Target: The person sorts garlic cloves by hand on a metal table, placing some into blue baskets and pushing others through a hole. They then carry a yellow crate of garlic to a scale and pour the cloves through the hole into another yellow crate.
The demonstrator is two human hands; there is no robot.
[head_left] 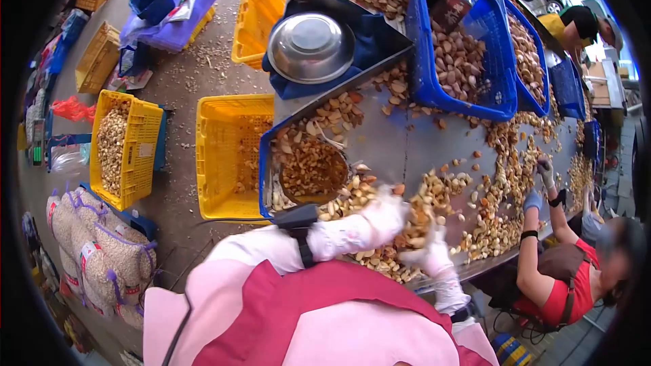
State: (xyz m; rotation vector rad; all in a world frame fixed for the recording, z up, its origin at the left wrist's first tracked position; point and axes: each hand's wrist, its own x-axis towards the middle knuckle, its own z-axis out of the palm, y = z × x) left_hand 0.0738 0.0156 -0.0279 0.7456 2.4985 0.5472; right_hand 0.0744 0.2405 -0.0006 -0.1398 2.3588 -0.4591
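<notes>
Both my hands wear white gloves and are over the heap of garlic cloves [434,193] on the metal table [390,142]. Motion blurs my left hand [385,217], which is at the heap's near left side, beside a blue-rimmed bin [264,169] with peelings and a round container of brown pieces [313,169]. My right hand [432,252] touches the cloves near the table's front edge; its fingers are partly spread and smeared. Whether either hand holds a clove cannot be made out.
Blue baskets [502,105] of garlic line the table's far side. A steel bowl [310,47] sits on dark cloth. Yellow crates [210,156] stand left, with full net sacks [88,251]. A co-worker in red [569,291] works at the right.
</notes>
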